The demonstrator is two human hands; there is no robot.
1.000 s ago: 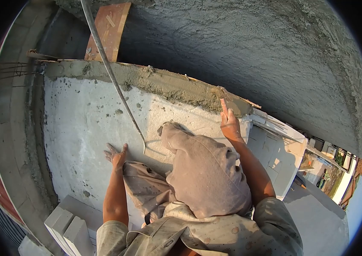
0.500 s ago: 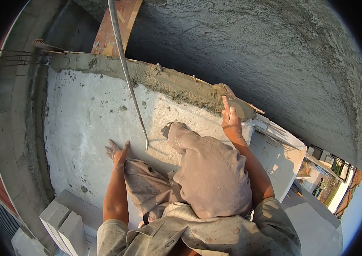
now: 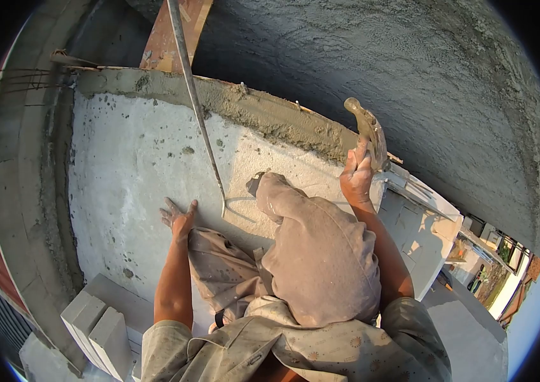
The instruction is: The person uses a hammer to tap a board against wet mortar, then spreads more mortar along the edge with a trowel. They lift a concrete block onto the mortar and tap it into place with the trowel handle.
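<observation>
My left hand lies with its fingers spread on the pale slab surface, beside my bent knee. My right hand is closed around a mortar-smeared trowel, which is tilted up on edge at the right end of the slab. The trowel's rounded handle end points up and to the left. Along the slab's far edge runs a band of wet grey-brown mortar, and the trowel is beside its right end. How the fingers wrap the handle is partly hidden.
A thin metal rod slants down to the slab between my hands. Pale blocks stand at the lower left. A rough grey wall rises beyond the mortar edge, and a reddish board crosses the dark gap.
My right hand has lifted and turned the trowel from lying against the mortar to standing tilted on edge. My left hand stays on the slab. The view has shifted slightly.
</observation>
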